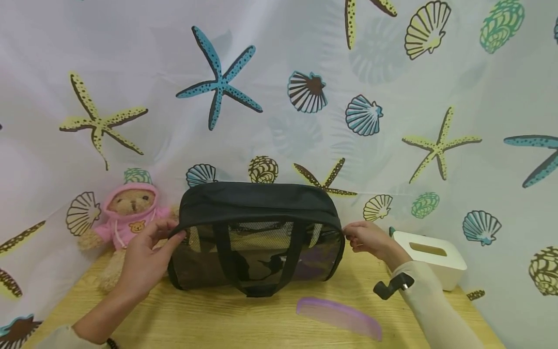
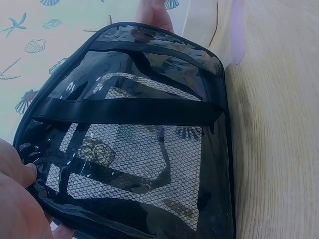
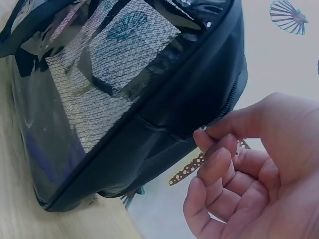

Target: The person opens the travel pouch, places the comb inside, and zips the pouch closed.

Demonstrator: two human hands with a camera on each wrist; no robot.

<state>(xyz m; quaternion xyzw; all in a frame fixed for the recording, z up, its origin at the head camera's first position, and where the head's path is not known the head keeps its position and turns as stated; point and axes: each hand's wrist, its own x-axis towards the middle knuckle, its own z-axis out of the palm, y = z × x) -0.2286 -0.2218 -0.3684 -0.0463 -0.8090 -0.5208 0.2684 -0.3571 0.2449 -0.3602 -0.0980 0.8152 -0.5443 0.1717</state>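
A black toiletry bag with see-through sides, mesh panels and strap handles stands upright on the table. My left hand grips the bag's upper left edge, with the thumb on the near side and the fingers behind it. At the other end, my right hand is at the upper right corner. In the right wrist view, its thumb and forefinger pinch a small shiny zipper pull at the end of the zipper. Dark straps and a purple patch show through the clear side.
A purple comb lies on the wooden table in front of the bag. A teddy bear in a pink hoodie sits behind my left hand. At the right stands a white tissue box. A shell-and-starfish curtain hangs behind.
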